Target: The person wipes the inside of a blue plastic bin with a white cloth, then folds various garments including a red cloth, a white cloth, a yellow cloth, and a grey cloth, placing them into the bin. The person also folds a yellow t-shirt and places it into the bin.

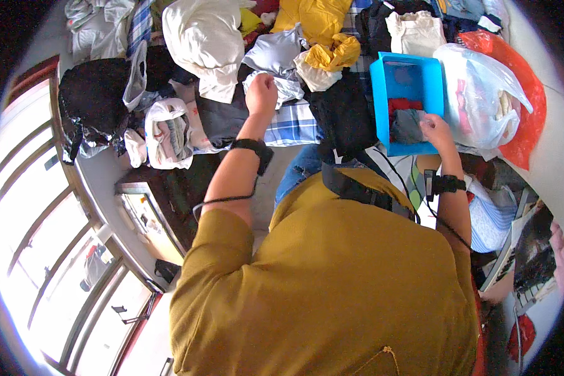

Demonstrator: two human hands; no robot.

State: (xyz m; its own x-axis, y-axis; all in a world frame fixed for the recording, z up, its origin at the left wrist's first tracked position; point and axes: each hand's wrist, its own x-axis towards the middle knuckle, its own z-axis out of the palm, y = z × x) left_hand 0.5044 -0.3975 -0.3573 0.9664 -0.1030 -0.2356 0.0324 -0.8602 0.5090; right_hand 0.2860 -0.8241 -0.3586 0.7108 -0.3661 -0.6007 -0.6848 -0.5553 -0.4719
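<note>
One person in a mustard top (332,269) is at a surface spread with a blue-and-white plaid cloth (291,125), most of it covered by clothes and bags. A bunched white cloth (200,44) takes up much of the far middle, and a translucent plastic bag (476,94) bulges at the right, with a red plastic bag (529,138) behind and beside it. Just left of the translucent bag stands an open blue box (412,149). A shiny black bag (91,100) sits at the far left, and folded black cloth (344,116) lies between the hands. Nearer the middle is a rumpled light gray garment (272,53); the left hand (261,95) is at its near edge, fingers curled, though I cannot tell whether they pinch any fabric. The right hand (437,130) reaches into the box, its fingers at the right end of a dark gray cloth (406,127); whether they are closed on it I cannot tell. That gray cloth lies inside the box, near its front, against a smaller visible patch of red cloth (402,105).
</note>
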